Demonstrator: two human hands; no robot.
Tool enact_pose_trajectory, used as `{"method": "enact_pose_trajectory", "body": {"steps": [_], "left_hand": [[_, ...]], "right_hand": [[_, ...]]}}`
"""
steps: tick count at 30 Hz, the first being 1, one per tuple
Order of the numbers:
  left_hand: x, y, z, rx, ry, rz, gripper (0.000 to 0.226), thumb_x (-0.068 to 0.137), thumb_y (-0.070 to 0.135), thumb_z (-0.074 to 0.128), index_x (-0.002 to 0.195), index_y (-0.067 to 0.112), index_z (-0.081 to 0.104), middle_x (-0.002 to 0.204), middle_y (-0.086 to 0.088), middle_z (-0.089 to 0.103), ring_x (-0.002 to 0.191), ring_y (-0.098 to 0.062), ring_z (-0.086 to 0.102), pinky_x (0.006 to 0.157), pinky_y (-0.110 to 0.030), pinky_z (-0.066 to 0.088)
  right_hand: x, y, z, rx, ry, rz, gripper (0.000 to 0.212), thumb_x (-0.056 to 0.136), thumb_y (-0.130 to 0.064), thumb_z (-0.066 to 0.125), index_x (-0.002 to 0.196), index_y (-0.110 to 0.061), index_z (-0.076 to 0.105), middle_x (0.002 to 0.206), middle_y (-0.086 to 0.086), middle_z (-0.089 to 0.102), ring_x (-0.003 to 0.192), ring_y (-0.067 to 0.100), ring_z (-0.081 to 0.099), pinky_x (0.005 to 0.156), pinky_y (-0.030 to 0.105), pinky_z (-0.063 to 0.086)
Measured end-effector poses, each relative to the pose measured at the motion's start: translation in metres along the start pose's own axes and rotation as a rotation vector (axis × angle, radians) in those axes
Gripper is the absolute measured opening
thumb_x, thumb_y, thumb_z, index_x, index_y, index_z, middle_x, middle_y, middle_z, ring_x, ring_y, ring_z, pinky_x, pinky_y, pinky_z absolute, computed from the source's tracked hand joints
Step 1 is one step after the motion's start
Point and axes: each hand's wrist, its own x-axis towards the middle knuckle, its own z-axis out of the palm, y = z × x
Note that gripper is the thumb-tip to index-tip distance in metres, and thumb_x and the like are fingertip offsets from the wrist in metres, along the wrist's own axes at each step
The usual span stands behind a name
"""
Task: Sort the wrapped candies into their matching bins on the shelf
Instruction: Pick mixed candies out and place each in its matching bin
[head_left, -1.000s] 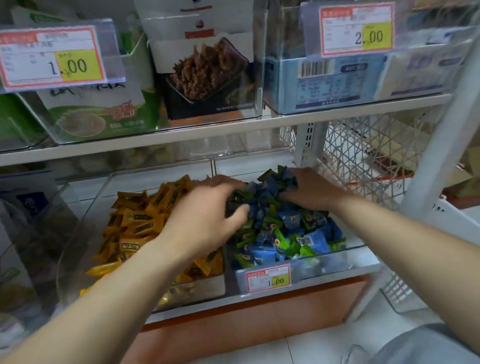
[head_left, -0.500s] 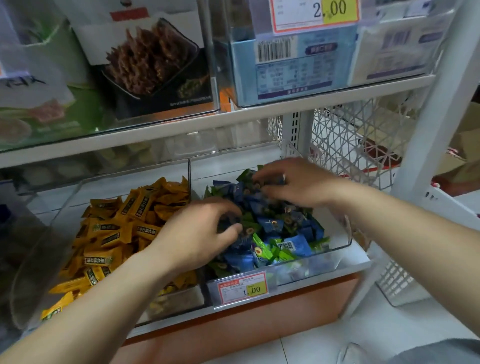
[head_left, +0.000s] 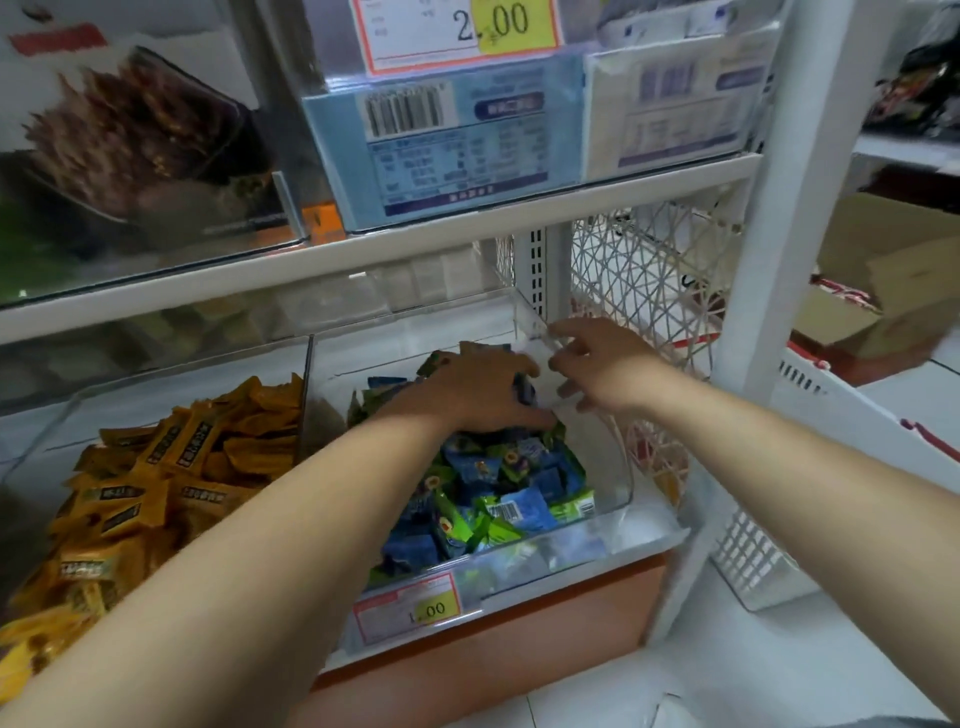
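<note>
White shelf (head_left: 395, 244), clear bin (head_left: 615, 483) — left hand (head_left: 467, 389) grips blue candies (head_left: 530, 512), right hand (head_left: 605, 364), fingers spread, touches its wall.

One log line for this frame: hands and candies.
left hand on blue-green candies, grip unclear | right hand open at clear bin right wall | yellow candies alongside, untouched

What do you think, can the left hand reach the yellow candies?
Probably yes. The left hand rests on the blue candies next door; the yellow candies lie uncovered, with only a clear divider between.
</note>
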Motion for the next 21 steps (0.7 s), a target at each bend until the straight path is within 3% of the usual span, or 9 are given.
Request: {"method": "enact_pose_trajectory", "body": {"steps": [2,6,10,14,16,18,21], "left_hand": [[0.003,-0.002,0.009,0.086,-0.091,0.03,0.071,0.08,0.072,0.058,0.139,0.033,0.05,0.141,0.001,0.05,0.126,-0.023,0.049,0.1,-0.034,0.042],[-0.014,-0.016,0.01,0.124,-0.084,0.104,0.036,0.083,0.054,0.061,0.112,0.034,0.065,0.107,0.004,0.063,0.099,-0.02,0.061,0.083,-0.035,0.051],[-0.04,-0.034,-0.016,0.095,-0.259,-0.006,0.044,0.082,0.06,0.064,0.121,0.04,0.06,0.115,0.009,0.063,0.099,-0.013,0.058,0.091,-0.034,0.048],[-0.047,-0.036,-0.049,0.238,-0.368,-0.088,0.058,0.077,0.063,0.068,0.129,0.04,0.059,0.094,0.02,0.054,0.082,-0.004,0.05,0.075,-0.029,0.042],[-0.038,-0.027,-0.054,0.32,-0.305,-0.063,0.054,0.075,0.068,0.065,0.119,0.037,0.066,0.095,0.016,0.06,0.082,-0.006,0.054,0.074,-0.03,0.047],[-0.023,-0.014,-0.047,0.257,-0.111,-0.008,0.047,0.077,0.069,0.062,0.105,0.033,0.071,0.101,0.009,0.068,0.087,-0.01,0.059,0.078,-0.034,0.054],[-0.002,0.003,-0.022,0.096,-0.016,0.018,0.053,0.08,0.061,0.067,0.121,0.028,0.062,0.121,0.004,0.06,0.098,-0.012,0.055,0.081,-0.032,0.047]], "right_hand": [[0.0,0.0,-0.001,0.004,-0.003,-0.003,0.046,0.098,-0.021,0.05,0.144,-0.025,0.045,0.127,0.005,0.061,0.091,0.022,0.069,0.078,0.044,0.06],[0.002,0.001,-0.001,0.007,-0.012,0.002,0.046,0.098,-0.025,0.05,0.144,-0.027,0.045,0.124,0.002,0.063,0.085,0.018,0.07,0.077,0.042,0.061],[0.002,0.003,0.0,0.014,-0.01,0.009,0.049,0.099,-0.025,0.049,0.147,-0.029,0.04,0.132,0.001,0.059,0.085,0.017,0.07,0.073,0.038,0.062],[0.001,0.002,0.002,0.028,0.012,0.009,0.048,0.099,-0.025,0.049,0.146,-0.029,0.041,0.135,0.002,0.058,0.089,0.019,0.068,0.071,0.036,0.061],[0.001,0.002,0.003,0.023,0.011,0.006,0.047,0.099,-0.025,0.048,0.146,-0.029,0.042,0.136,0.004,0.058,0.093,0.021,0.068,0.068,0.032,0.059],[0.001,0.001,0.003,0.013,0.011,0.003,0.047,0.1,-0.025,0.047,0.146,-0.028,0.041,0.138,0.005,0.057,0.096,0.023,0.067,0.067,0.031,0.058],[0.001,0.001,0.002,-0.01,0.008,-0.005,0.048,0.1,-0.025,0.046,0.147,-0.027,0.04,0.141,0.006,0.054,0.106,0.026,0.065,0.074,0.031,0.057]]}}
